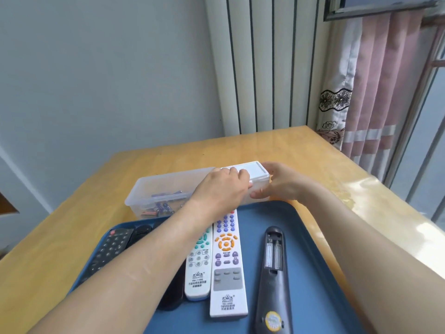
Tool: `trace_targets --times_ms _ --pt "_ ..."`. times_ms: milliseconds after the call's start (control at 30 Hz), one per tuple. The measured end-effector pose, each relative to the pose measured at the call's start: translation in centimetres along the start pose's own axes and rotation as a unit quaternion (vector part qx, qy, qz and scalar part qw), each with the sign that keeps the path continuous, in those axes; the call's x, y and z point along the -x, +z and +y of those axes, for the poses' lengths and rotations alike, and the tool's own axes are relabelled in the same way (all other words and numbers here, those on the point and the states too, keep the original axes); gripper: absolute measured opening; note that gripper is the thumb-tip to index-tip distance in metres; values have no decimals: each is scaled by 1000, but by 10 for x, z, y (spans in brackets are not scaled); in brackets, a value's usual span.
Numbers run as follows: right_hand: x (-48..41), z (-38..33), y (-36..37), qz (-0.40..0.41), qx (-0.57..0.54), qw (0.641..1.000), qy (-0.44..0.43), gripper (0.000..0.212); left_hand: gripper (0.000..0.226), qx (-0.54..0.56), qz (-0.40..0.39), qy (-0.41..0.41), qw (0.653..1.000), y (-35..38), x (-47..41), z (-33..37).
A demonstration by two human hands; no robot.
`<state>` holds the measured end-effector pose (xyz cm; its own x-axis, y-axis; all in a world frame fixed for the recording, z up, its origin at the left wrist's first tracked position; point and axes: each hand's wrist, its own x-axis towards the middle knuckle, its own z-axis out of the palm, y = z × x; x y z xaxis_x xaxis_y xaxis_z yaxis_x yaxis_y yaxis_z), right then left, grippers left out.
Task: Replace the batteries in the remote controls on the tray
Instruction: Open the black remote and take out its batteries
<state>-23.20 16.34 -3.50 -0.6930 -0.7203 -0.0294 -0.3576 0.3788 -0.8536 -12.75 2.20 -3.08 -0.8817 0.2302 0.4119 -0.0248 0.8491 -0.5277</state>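
A blue tray [310,259] holds several remotes: two white ones [227,263] side by side, a black one [106,254] at the left, and a dark one [273,280] lying face down with its battery bay open and no cells in it. Behind the tray stands a clear plastic box [154,189] with loose batteries [163,207] inside. My left hand [221,189] grips the box's white lid [250,168] at the right end. Against that same end of the box my right hand [279,183] is curled round the wall.
The tray and box sit on a glossy wooden table [301,150] whose right edge runs close past the tray. Behind the table are a white ribbed radiator [265,63], a wall and a pink curtain [385,88].
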Motion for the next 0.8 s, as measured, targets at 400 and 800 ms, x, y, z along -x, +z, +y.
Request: trace_targets --times_ms 400,800 --pt "6 6 -14 47 77 994 54 51 23 187 173 -323 911 -10 -42 -47" --pt "11 -32 -23 153 -8 985 -75 29 63 218 -202 -156 942 -16 -20 -10"
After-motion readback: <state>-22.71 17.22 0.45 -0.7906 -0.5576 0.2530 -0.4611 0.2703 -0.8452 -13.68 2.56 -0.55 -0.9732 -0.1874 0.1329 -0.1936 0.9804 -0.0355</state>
